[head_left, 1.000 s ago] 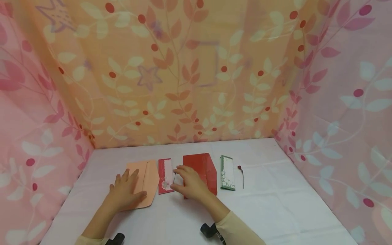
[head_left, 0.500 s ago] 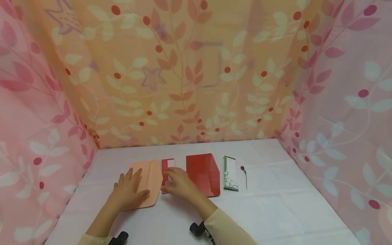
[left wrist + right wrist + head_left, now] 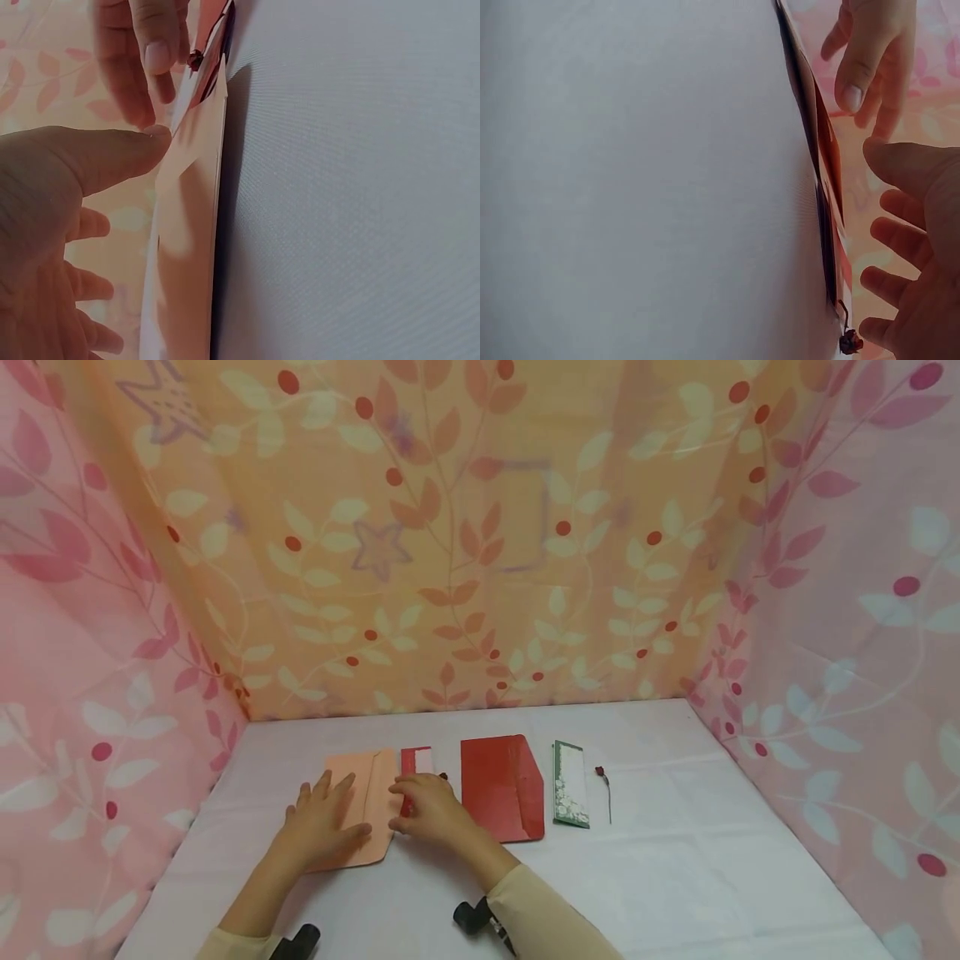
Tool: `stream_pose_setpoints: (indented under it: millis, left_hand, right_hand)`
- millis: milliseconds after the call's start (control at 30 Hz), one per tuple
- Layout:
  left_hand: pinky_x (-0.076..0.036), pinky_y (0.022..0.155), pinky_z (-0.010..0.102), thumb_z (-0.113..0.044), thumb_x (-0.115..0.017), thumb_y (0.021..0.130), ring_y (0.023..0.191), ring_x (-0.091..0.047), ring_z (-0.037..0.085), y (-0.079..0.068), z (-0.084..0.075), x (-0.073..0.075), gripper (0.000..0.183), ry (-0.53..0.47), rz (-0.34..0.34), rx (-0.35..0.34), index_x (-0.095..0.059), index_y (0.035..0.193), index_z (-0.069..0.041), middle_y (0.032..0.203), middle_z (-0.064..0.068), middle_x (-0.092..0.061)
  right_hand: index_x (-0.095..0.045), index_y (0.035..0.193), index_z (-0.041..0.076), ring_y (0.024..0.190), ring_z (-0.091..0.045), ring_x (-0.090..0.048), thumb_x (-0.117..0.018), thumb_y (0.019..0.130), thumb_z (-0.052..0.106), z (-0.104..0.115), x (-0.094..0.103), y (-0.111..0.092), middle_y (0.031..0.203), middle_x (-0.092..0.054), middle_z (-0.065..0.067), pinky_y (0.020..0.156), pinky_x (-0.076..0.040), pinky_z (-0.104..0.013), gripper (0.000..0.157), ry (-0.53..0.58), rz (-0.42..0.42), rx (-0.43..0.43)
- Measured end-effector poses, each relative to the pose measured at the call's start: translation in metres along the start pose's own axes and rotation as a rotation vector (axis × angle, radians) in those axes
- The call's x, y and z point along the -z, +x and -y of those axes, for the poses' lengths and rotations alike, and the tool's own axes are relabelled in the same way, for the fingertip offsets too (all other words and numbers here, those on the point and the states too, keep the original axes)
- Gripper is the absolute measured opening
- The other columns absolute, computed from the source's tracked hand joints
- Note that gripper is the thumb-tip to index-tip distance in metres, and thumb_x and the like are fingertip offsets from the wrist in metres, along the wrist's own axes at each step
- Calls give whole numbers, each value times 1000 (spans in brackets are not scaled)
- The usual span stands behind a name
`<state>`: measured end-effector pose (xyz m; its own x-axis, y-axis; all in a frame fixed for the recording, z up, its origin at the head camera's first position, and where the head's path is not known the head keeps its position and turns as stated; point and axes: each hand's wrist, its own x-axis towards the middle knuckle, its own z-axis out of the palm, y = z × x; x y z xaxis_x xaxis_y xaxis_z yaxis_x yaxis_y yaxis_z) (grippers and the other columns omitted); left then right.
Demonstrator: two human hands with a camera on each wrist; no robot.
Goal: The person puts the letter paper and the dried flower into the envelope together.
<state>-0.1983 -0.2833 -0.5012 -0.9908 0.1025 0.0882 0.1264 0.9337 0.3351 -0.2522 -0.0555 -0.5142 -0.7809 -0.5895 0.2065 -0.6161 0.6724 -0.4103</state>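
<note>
My left hand [image 3: 318,822] rests on the peach envelope [image 3: 380,802], fingers spread and thumb toward the flap. At the envelope's right edge is my right hand [image 3: 431,810], its fingers loosely bent. Whether those fingertips touch the flap I cannot tell. Under the right hand lies a red card [image 3: 408,760] with a pale panel, partly hidden. A dark rosebud [image 3: 443,776] peeks out behind the knuckles. Low in the right wrist view, the same small dried rose [image 3: 850,343] lies near the card, apart from the fingers.
Further right lie a red envelope [image 3: 491,789], a green-edged floral card [image 3: 572,785] and a second dried rose [image 3: 600,772]. A white cloth covers the table [image 3: 675,860]. Patterned curtains [image 3: 487,543] stand at the back and both sides.
My right hand has moved left, from the rose stem between the red card and red envelope to the peach envelope's edge. The left hand stays on the peach envelope. The head view shifts slightly.
</note>
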Motion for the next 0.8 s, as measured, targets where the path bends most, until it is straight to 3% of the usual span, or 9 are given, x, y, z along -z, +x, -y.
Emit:
stream_pose_setpoints:
  millis: [300,467,800]
  left_hand:
    - [-23,95,91,-54,-75,86,133,-22,77,-2,-4,0,89,-13,42,18,-41,156,-9,157,41,-27]
    - [-23,96,90,-50,-77,86,134,-23,76,-4,-8,-1,87,-17,33,9,-43,154,-7,155,42,-29]
    - [-24,101,86,-55,-77,85,135,-21,76,2,4,-12,93,-37,43,6,-42,154,-3,154,45,-27]
  right_hand:
    - [-69,132,25,136,-21,-48,-79,87,44,1,-16,10,143,-61,8,116,-33,-52,50,-25,9,-33]
    - [-70,130,25,134,-21,-49,-81,83,46,3,-22,10,140,-62,10,114,-32,-54,52,-70,10,-36]
    - [-69,131,27,139,-21,-45,-78,85,50,5,-25,10,144,-60,12,117,-30,-61,53,-154,46,-39]
